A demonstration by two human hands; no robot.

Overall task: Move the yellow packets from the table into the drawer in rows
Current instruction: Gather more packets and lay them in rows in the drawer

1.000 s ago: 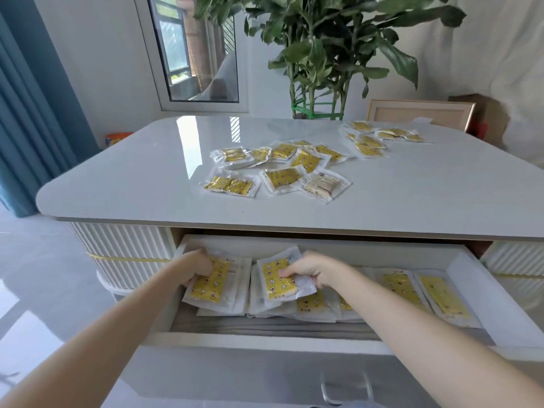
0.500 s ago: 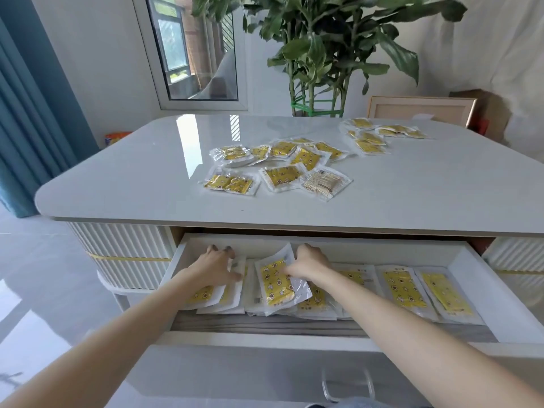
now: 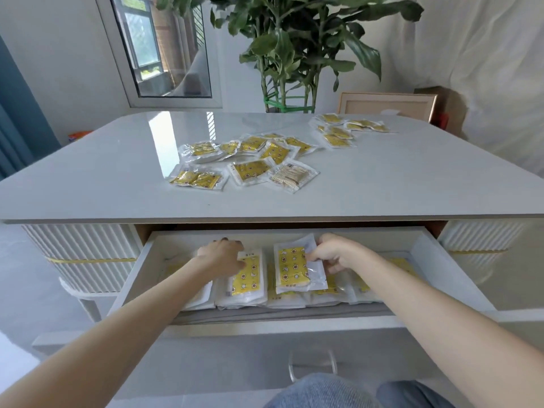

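Pinching one packet (image 3: 292, 267), right hand (image 3: 334, 254) hides others beneath.

The pinched packet (image 3: 293, 267) in the right hand (image 3: 332, 254) is bright yellow with little white stars and round flowers — its wrap edge is clear and white. Just left of that grip, a second packet (image 3: 245, 276) under the left hand (image 3: 220, 256) is yellow too, with stars and moons. Around the grip the drawer (image 3: 294, 240) is white, and below the grip its liner (image 3: 279, 315) is grey. Far above the grip the table (image 3: 117, 178) is shiny pale grey. The loose packets (image 3: 253, 170) there are yellow in clear wrap — one odd packet (image 3: 291, 175) is pale tan. The table side (image 3: 88, 254) is white with ribs and a gold stripe. The plant (image 3: 294, 39) is green.
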